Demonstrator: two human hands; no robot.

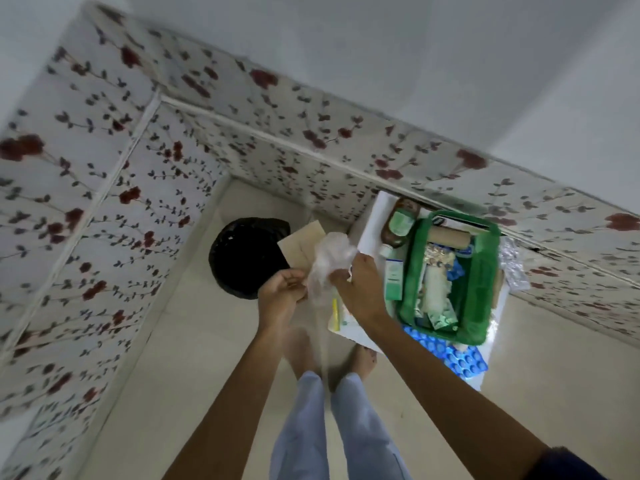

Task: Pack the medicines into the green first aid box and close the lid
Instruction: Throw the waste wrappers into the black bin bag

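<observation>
The green first aid box [481,271] stands open on a small white table [370,223] at the right, with packets and a cardboard roll inside. A brown bottle [398,220] and a small green-white carton [394,278] lie left of the box. Blue blister packs [460,358] lie at the table's near edge, and a silver blister strip [516,265] sits to the right. Both hands hold a clear plastic bag [329,258] in the air left of the table: my left hand [282,289] grips its lower part, my right hand [360,289] its upper part.
A black bin with a dark liner [242,254] stands on the pale floor left of the table, with a beige card [301,244] leaning beside it. Floral-tiled walls enclose the corner. My feet and light trousers [311,427] are below the hands.
</observation>
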